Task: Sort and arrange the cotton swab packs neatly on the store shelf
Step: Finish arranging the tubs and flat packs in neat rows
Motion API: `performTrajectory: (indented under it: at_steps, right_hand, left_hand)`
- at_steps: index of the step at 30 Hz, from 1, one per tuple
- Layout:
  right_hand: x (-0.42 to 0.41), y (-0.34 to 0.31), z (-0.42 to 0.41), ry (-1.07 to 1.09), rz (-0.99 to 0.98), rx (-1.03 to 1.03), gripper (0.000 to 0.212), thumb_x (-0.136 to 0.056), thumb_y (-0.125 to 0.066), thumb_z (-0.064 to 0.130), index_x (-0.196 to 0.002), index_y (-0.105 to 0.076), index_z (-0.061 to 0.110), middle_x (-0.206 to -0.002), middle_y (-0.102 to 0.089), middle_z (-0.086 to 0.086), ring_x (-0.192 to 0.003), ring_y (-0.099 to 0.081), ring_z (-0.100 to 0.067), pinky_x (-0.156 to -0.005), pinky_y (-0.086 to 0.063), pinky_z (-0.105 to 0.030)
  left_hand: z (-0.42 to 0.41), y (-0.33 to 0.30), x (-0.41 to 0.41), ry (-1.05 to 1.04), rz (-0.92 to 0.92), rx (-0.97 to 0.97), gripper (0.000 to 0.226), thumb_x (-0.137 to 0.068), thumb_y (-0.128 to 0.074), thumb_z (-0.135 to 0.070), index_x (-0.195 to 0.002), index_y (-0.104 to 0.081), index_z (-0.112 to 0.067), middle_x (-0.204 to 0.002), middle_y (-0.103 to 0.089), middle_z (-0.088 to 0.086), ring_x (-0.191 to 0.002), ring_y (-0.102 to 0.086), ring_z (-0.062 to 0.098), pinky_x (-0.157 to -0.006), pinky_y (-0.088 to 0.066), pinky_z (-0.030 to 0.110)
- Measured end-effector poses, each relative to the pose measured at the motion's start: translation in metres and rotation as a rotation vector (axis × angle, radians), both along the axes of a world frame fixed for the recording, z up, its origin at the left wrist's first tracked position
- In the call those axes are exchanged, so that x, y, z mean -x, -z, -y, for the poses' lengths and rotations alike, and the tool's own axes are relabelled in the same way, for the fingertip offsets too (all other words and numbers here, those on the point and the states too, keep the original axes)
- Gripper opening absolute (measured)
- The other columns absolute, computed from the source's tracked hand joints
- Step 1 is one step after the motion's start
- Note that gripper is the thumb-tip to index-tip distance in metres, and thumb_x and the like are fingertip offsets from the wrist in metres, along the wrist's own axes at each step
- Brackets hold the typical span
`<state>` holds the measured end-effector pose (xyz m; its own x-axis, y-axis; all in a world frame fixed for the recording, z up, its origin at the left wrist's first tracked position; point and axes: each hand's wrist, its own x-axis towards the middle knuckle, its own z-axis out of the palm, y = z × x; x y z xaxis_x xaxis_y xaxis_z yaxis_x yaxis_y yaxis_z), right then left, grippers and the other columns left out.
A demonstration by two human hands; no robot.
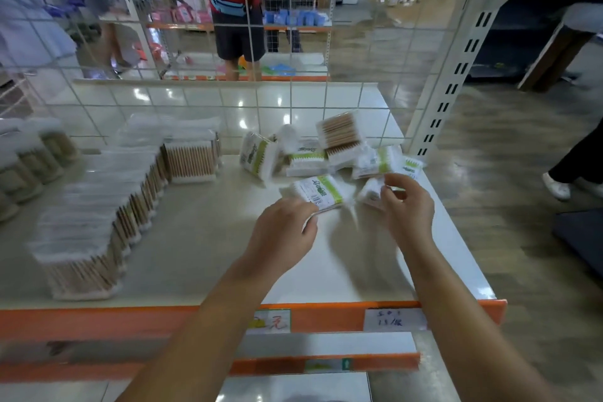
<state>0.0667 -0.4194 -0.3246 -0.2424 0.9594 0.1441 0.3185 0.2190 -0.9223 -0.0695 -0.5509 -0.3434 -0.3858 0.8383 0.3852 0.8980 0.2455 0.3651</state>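
Green-labelled pack (pixel 318 191) sits under the left hand (pixel 283 229), fingers curled over its near end and holding it on the white shelf (pixel 329 271). Right hand (pixel 408 202) hovers beside it, fingers bent, pinching a small blurred pack (pixel 370 191) near the right edge. Beyond them, a loose heap of packs (pixel 326 148) (tumbled every way) by the back right corner. Neat rows (pixel 107 206) fill the left; bare surface lies toward the orange front edge (pixel 130 320).
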Motion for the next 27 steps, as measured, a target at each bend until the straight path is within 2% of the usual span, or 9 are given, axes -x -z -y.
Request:
performTrajectory:
  at_steps: [3,7,10,12,15,21,24,27]
  right_hand:
    - [0.015,-0.009,-0.012,0.027,-0.015,-0.014,0.028,-0.086,-0.051,0.006,-0.11,-0.064,0.011,-0.098,-0.064,0.001,-0.081,-0.057,-0.012,-0.058,-0.039,-0.007]
    - [0.045,-0.019,-0.028,-0.023,0.031,-0.085,0.033,-0.086,-0.052,0.006,-0.118,-0.058,0.01,-0.116,-0.059,-0.004,-0.1,-0.056,-0.018,-0.088,-0.045,-0.029]
    - [0.064,-0.021,-0.04,-0.069,0.118,-0.208,0.044,-0.084,-0.053,0.004,-0.127,-0.051,0.011,-0.13,-0.049,-0.006,-0.118,-0.045,-0.021,-0.1,-0.036,-0.029]
    - [0.075,-0.024,-0.046,-0.081,0.196,-0.31,0.047,-0.083,-0.053,0.003,-0.129,-0.049,0.01,-0.134,-0.044,-0.007,-0.122,-0.038,-0.024,-0.102,-0.031,-0.029]
    - [0.089,-0.028,-0.053,-0.108,0.208,-0.414,0.055,-0.078,-0.055,0.002,-0.131,-0.046,0.009,-0.138,-0.039,-0.011,-0.125,-0.035,-0.028,-0.106,-0.029,-0.038]
    - [0.104,-0.025,-0.065,-0.278,0.49,-0.434,0.079,-0.071,-0.065,0.008,-0.141,-0.029,0.018,-0.151,-0.019,-0.004,-0.136,-0.018,-0.025,-0.109,-0.019,-0.043]
    - [0.104,-0.025,-0.071,-0.298,0.571,-0.45,0.077,-0.071,-0.066,0.011,-0.14,-0.032,0.019,-0.151,-0.017,-0.003,-0.134,-0.021,-0.028,-0.107,-0.022,-0.043]
    - [0.104,-0.026,-0.073,-0.296,0.623,-0.475,0.073,-0.071,-0.066,0.013,-0.137,-0.034,0.019,-0.149,-0.018,-0.004,-0.128,-0.028,-0.031,-0.103,-0.029,-0.044]
  left_hand:
    - [-0.006,0.006,0.004,-0.004,0.005,-0.058,0.033,-0.079,-0.039,-0.024,-0.08,-0.069,-0.01,-0.074,-0.064,0.004,-0.068,-0.061,0.027,-0.056,-0.05,0.03]
    - [-0.012,0.008,0.01,0.002,0.038,-0.067,0.024,-0.08,-0.05,-0.012,-0.091,-0.07,-0.008,-0.079,-0.064,0.006,-0.074,-0.062,0.026,-0.06,-0.049,0.032]
    - [-0.017,0.009,0.016,0.019,0.012,-0.091,0.029,-0.082,-0.046,-0.014,-0.095,-0.07,-0.007,-0.078,-0.062,0.005,-0.074,-0.061,0.025,-0.061,-0.048,0.03]
    - [-0.017,0.011,0.018,0.033,0.014,-0.132,0.034,-0.082,-0.041,-0.017,-0.096,-0.07,-0.008,-0.078,-0.063,0.004,-0.075,-0.061,0.023,-0.063,-0.048,0.027]
    - [-0.012,0.014,0.017,0.065,0.009,-0.193,0.033,-0.081,-0.04,-0.013,-0.094,-0.07,-0.007,-0.078,-0.063,0.002,-0.074,-0.06,0.021,-0.061,-0.048,0.027]
    - [-0.011,0.017,0.022,0.07,-0.023,-0.29,0.027,-0.074,-0.042,-0.005,-0.082,-0.067,-0.006,-0.077,-0.064,0.002,-0.072,-0.057,0.018,-0.058,-0.047,0.026]
    - [-0.012,0.018,0.022,0.069,-0.031,-0.312,0.027,-0.075,-0.042,-0.005,-0.081,-0.068,-0.006,-0.076,-0.066,0.003,-0.071,-0.061,0.021,-0.058,-0.049,0.028]
    - [-0.013,0.018,0.023,0.051,-0.02,-0.316,0.026,-0.076,-0.042,-0.005,-0.079,-0.067,-0.006,-0.075,-0.065,0.002,-0.071,-0.06,0.02,-0.06,-0.045,0.023]
